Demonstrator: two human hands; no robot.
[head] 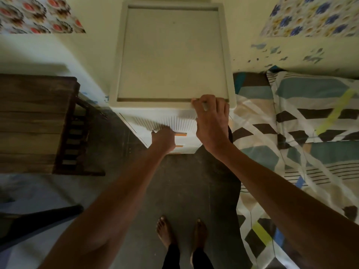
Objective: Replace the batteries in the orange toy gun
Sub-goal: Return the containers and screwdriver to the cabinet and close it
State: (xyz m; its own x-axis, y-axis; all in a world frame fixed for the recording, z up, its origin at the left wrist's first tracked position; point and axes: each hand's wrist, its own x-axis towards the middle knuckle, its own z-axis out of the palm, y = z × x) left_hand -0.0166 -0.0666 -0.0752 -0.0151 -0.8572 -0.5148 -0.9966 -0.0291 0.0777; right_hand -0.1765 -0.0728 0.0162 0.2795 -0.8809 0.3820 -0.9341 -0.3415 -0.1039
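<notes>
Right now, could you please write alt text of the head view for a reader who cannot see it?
A standing person's left hand reaches the front of a white drawer unit beside an orange handle, while the right hand rests on its top front edge with a small grey object between the fingers. Wooden furniture stands left, patterned bedding right.

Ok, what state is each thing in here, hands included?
left hand: curled on the orange handle.
right hand: grips the front rim of the drawer cabinet.
orange handle: left end covered.
drawer cabinet: upright, drawers look closed.
grey item: small, under the right hand's fingers, unidentifiable.
</notes>
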